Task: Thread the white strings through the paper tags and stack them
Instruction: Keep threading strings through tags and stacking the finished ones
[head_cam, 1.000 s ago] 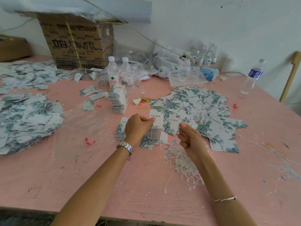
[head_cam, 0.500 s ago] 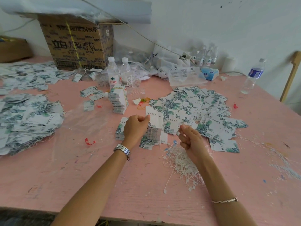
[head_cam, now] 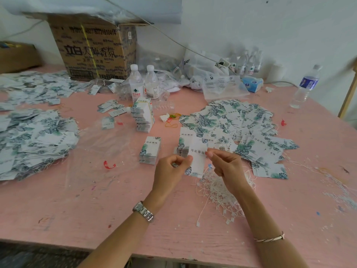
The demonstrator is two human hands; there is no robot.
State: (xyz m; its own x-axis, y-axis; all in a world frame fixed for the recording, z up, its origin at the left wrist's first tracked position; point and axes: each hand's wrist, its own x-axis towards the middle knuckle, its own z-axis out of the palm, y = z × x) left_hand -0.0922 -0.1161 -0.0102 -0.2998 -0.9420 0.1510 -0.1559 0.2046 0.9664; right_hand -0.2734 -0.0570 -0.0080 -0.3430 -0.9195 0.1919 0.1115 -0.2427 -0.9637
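Far left: loose heap of leaf-print tags (head_cam: 34,140), strings trailing from its near edge.
Back left: printed cardboard box (head_cam: 92,53) against the wall.
Left of centre: flat clear plastic bag (head_cam: 96,151) on the pink tabletop (head_cam: 77,209), with a red scrap (head_cam: 109,165) at its near edge.
Centre back: two water bottles (head_cam: 144,84), and in front of them a tall stack of tags (head_cam: 144,117).
Centre: short stack of tags (head_cam: 150,150), lying apart.
Left hand (head_cam: 170,171), wristwatch (head_cam: 144,211) on its wrist: pinches the left edge of one paper tag (head_cam: 198,161), held above the tabletop.
Right hand (head_cam: 226,165): thumb and forefinger pinch the same tag's upper right corner; whether they also hold a string cannot be told.
Beneath the right hand: tangle of white strings (head_cam: 218,192).
Right: wide spread of unstrung tags (head_cam: 241,128).
Far right: blue-labelled bottle (head_cam: 305,88).
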